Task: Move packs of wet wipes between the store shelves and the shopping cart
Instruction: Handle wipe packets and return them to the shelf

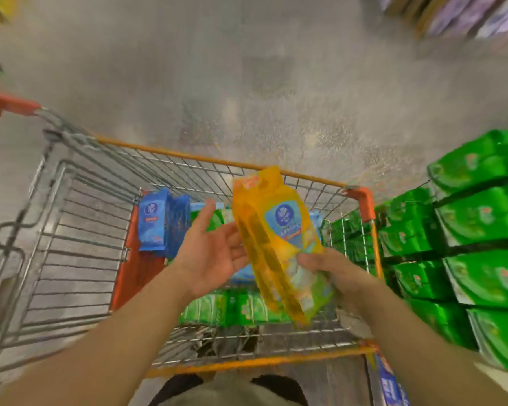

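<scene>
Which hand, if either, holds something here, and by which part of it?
The right hand grips the yellow wipes pack by its lower end; the left hand is open beside it.

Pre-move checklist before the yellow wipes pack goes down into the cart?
1. Grip: right hand pinches the lower end of the yellow plastic wet-wipes pack: ok.
2. Left hand open beside the pack, holding nothing: ok.
3. Pack hangs over the orange-rimmed wire shopping cart: ok.
4. Drop spot: green packs and blue packs already inside; free floor: cannot tell.
5. Pack's seal intact: cannot tell, image blurred.
</scene>
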`<action>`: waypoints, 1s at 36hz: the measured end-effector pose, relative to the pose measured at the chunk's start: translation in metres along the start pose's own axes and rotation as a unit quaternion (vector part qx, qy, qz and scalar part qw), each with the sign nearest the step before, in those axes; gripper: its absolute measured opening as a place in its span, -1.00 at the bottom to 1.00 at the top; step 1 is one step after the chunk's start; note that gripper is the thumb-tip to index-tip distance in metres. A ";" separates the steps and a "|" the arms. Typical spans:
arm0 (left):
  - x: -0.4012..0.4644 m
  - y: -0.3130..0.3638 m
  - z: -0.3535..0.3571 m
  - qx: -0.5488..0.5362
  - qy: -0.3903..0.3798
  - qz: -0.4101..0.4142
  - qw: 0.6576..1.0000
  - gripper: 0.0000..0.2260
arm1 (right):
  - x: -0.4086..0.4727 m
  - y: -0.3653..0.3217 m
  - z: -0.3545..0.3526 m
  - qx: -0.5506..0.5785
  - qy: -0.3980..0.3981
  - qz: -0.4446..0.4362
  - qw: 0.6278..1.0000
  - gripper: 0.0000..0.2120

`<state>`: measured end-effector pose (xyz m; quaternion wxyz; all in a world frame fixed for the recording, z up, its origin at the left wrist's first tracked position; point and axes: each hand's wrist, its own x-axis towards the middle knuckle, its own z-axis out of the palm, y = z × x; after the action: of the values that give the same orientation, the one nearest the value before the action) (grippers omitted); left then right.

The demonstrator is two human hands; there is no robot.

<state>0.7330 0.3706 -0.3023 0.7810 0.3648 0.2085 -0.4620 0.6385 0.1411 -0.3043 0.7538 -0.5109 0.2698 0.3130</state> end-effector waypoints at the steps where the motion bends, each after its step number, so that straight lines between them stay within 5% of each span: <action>1: -0.004 -0.001 0.011 0.023 -0.003 0.011 1.000 -0.35 | -0.006 -0.005 0.007 0.017 0.012 -0.015 1.000 -0.56; 5: -0.020 -0.004 0.054 0.155 -0.016 0.054 0.986 -0.57 | -0.025 -0.026 0.033 0.057 0.058 -0.076 0.994 -0.52; 12: -0.042 0.005 0.094 0.239 -0.025 0.094 0.966 -0.35 | -0.053 -0.045 0.062 0.047 0.087 -0.148 0.984 -0.52; 16: -0.056 0.013 0.103 0.259 -0.024 0.118 0.958 -0.39 | -0.069 -0.051 0.082 -0.011 0.152 -0.171 0.973 -0.26; 19: -0.068 0.017 0.107 0.262 -0.043 0.111 0.958 -0.45 | -0.087 -0.057 0.098 -0.024 0.196 -0.218 0.956 -0.38; 22: -0.083 0.016 0.110 0.265 -0.062 0.104 0.957 -0.57 | -0.105 -0.057 0.113 -0.013 0.229 -0.252 0.940 -0.77; 25: -0.098 0.015 0.114 0.271 -0.085 0.098 0.954 -0.56 | -0.121 -0.050 0.128 0.002 0.249 -0.277 0.928 -0.84; 30: -0.115 0.009 0.123 0.292 -0.122 0.082 0.945 -0.28 | -0.141 -0.033 0.147 0.062 0.305 -0.301 0.901 -0.40; 36: -0.145 -0.022 0.152 0.348 -0.218 0.020 0.911 -0.44 | -0.193 -0.002 0.153 0.120 0.386 -0.306 0.862 -0.41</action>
<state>0.6420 0.3301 -0.1159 0.6398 0.5075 -0.1487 -0.5577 0.5261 0.2468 -0.1124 0.7023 -0.5537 0.4047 -0.1908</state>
